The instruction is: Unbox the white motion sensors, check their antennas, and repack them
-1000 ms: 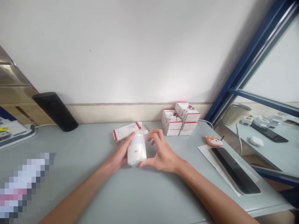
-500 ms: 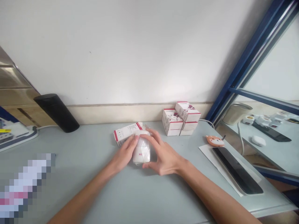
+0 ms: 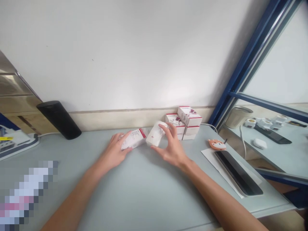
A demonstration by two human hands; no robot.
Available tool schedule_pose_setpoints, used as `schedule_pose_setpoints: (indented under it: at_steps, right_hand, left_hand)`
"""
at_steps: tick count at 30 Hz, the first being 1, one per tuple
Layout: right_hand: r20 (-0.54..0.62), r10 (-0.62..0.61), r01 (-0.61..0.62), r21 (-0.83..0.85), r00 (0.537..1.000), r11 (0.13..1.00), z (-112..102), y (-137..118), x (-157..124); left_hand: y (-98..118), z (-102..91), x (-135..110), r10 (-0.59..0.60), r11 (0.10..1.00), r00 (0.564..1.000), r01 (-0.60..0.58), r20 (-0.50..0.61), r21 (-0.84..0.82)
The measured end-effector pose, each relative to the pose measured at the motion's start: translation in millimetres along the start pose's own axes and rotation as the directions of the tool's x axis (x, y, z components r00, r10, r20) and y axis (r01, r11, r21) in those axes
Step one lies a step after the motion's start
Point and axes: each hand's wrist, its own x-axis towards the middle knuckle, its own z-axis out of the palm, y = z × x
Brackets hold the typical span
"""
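Note:
My right hand (image 3: 172, 144) grips a white, wrapped bottle (image 3: 156, 133) that lies tilted just above the grey tabletop (image 3: 144, 189), with its far end near the stacked cartons. My left hand (image 3: 113, 149) rests on a white carton with a red edge (image 3: 133, 139), its fingers over the carton's near end. A small gap separates the bottle from that carton. Behind the bottle stands a stack of white-and-red cartons (image 3: 184, 123), partly hidden by my right hand's fingers.
A black cylindrical flask (image 3: 59, 119) lies at the wall's foot on the left. To the right are an orange fox-shaped item (image 3: 217, 144) and a dark tablet (image 3: 238, 173) on white paper. A blue-framed glass panel (image 3: 240, 80) stands at the right, and a pixelated object fills the lower left.
The bottle has moved right and away from me, tilting over in my right hand. My left hand has left the bottle and now lies on the carton, which has turned.

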Motion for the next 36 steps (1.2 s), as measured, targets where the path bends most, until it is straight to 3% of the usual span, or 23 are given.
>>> schedule_pose_setpoints:
  at_steps: [4, 8, 13, 19, 22, 26, 30, 33, 36]
  right_hand:
    - [-0.085, 0.054, -0.051, 0.038, 0.995, 0.998, 3.4, 4.7, 2.8]
    - [-0.166, 0.119, -0.096, 0.144, 0.979, 0.985, 3.9, 5.7, 4.5]
    - [-0.222, 0.068, -0.031, 0.165, 0.973, 0.986, 3.9, 6.1, 4.0]
    - [-0.291, -0.050, 0.076, 0.076, 0.955, 0.994, 3.7, 12.1, 6.8]
    - [-0.297, -0.114, 0.123, 0.009, 0.948, 0.992, 1.8, 12.8, 8.9]
    - [-0.231, -0.137, 0.135, -0.023, 0.963, 0.991, -3.0, 10.3, 8.4]
    - [-0.146, -0.192, 0.188, -0.042, 0.971, 0.981, -6.8, 8.8, 6.8]
    - [-0.151, -0.169, 0.168, -0.020, 0.974, 0.986, -5.0, 7.5, 6.8]
    - [-0.273, -0.071, 0.088, 0.049, 0.959, 0.995, -1.0, 4.2, 7.3]
  left_hand:
    - [9.3, -4.3, -0.2, 0.107, 0.989, 0.988, -0.117, -0.112, -0.087]
    - [19.1, -4.2, -1.9, 0.192, 0.967, 0.970, -0.213, -0.151, -0.140]
    - [29.2, 1.8, -5.4, 0.194, 0.948, 0.956, -0.241, -0.222, -0.209]
    - [40.3, 8.1, -6.8, 0.117, 0.898, 0.971, -0.193, -0.209, -0.394]
    - [45.2, 11.2, -8.1, 0.047, 0.847, 0.990, -0.109, -0.130, -0.520]
    - [46.6, 14.4, -9.4, -0.038, 0.742, 0.999, 0.031, 0.003, -0.669]
    - [43.0, 16.1, -8.4, -0.096, 0.671, 0.994, 0.107, 0.057, -0.734]
    - [42.1, 15.9, -7.2, -0.134, 0.644, 0.987, 0.156, 0.091, -0.749]
    - [45.8, 13.6, -6.5, -0.132, 0.616, 0.985, 0.168, 0.110, -0.770]
